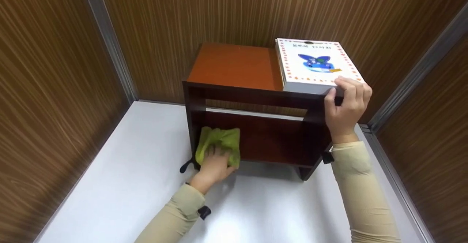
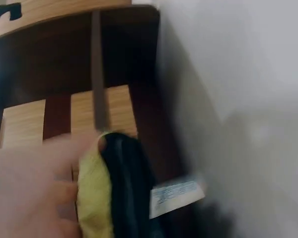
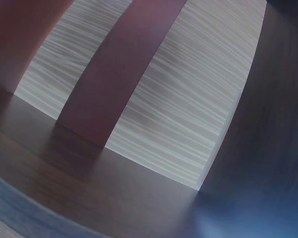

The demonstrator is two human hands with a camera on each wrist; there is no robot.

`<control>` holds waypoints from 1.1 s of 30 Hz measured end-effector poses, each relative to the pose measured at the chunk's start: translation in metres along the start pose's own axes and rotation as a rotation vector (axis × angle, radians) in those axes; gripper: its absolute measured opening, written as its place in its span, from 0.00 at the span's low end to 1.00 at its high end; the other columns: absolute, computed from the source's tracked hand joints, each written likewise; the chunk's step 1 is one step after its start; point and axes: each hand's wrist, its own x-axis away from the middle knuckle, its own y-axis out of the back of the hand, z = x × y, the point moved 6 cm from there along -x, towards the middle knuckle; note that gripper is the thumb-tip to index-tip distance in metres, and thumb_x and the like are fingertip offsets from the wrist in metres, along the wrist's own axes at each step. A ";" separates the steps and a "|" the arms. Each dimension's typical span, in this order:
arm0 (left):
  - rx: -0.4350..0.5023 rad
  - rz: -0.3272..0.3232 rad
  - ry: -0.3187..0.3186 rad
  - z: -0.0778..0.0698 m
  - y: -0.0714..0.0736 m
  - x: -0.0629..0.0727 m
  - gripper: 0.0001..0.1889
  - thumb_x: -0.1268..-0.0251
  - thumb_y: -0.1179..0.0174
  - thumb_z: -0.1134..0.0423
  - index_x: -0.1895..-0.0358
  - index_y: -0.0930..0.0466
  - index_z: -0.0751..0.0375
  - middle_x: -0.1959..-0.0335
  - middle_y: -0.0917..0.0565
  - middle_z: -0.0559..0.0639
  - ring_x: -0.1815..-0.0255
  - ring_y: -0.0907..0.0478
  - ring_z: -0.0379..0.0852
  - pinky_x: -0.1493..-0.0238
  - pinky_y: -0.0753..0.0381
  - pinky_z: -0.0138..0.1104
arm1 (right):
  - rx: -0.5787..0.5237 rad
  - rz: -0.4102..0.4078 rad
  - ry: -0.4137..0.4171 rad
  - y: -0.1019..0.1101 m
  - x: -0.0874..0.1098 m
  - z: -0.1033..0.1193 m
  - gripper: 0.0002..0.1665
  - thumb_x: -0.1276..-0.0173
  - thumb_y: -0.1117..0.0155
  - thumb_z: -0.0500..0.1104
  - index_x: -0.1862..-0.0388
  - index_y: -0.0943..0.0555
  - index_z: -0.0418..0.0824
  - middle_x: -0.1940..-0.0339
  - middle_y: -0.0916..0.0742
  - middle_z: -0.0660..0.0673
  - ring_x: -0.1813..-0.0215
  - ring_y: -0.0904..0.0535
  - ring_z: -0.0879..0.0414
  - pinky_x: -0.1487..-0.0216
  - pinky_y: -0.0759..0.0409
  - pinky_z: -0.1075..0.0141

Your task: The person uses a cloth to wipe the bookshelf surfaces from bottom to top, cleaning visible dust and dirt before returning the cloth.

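My left hand (image 1: 215, 164) grips a yellow-green cloth (image 1: 223, 137) at the left end of the lower shelf (image 1: 272, 138). In the left wrist view the cloth (image 2: 95, 198) shows a dark side with a white tag (image 2: 176, 197), and the hand (image 2: 35, 183) is blurred beside it. My right hand (image 1: 349, 102) holds the front right corner of a thick white book (image 1: 318, 62) with a butterfly picture. Its thumb lies at the front face, fingertips over the cover. The book lies on the right part of the brown shelf unit's top (image 1: 236, 65).
The shelf unit stands on a white surface (image 1: 120, 169) near a wood-patterned back wall (image 1: 182, 12). Similar panels with metal strips rise at left and right. A small dark rounded piece (image 1: 185, 167) sticks out by the unit's left side.
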 end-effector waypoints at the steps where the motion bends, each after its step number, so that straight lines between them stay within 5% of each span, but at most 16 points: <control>1: 0.026 0.035 0.032 0.002 -0.005 0.001 0.28 0.35 0.48 0.44 0.41 0.28 0.62 0.39 0.35 0.71 0.37 0.41 0.70 0.39 0.41 0.57 | 0.001 0.003 -0.001 -0.001 0.002 -0.002 0.14 0.45 0.43 0.44 0.68 0.20 0.33 0.62 0.16 0.40 0.55 0.28 0.42 0.43 0.37 0.55; 7: 0.054 0.120 0.179 0.011 -0.014 -0.011 0.32 0.30 0.60 0.40 0.31 0.38 0.55 0.31 0.45 0.70 0.32 0.49 0.69 0.36 0.49 0.58 | 0.005 0.010 -0.003 -0.001 0.005 -0.007 0.15 0.45 0.43 0.45 0.68 0.20 0.33 0.62 0.16 0.40 0.54 0.28 0.42 0.44 0.37 0.55; 14: 0.065 0.257 0.217 0.027 -0.019 -0.044 0.34 0.29 0.65 0.40 0.26 0.53 0.53 0.27 0.60 0.67 0.27 0.66 0.61 0.31 0.60 0.53 | 0.005 0.006 0.004 0.000 0.001 -0.003 0.15 0.45 0.44 0.45 0.68 0.20 0.33 0.62 0.17 0.40 0.54 0.28 0.43 0.43 0.37 0.55; 24: 0.108 0.232 0.297 0.044 -0.021 -0.085 0.33 0.29 0.65 0.40 0.25 0.54 0.49 0.26 0.64 0.63 0.27 0.68 0.61 0.32 0.63 0.53 | 0.006 -0.011 -0.010 -0.001 0.001 -0.004 0.15 0.46 0.44 0.45 0.68 0.20 0.34 0.62 0.16 0.40 0.54 0.28 0.43 0.43 0.37 0.55; 33: 0.133 0.173 0.317 0.051 -0.016 -0.103 0.33 0.30 0.60 0.42 0.26 0.52 0.48 0.26 0.58 0.61 0.28 0.63 0.61 0.32 0.58 0.54 | -0.004 -0.021 -0.005 0.002 -0.003 0.013 0.14 0.46 0.44 0.42 0.69 0.21 0.32 0.63 0.17 0.39 0.55 0.28 0.42 0.44 0.37 0.55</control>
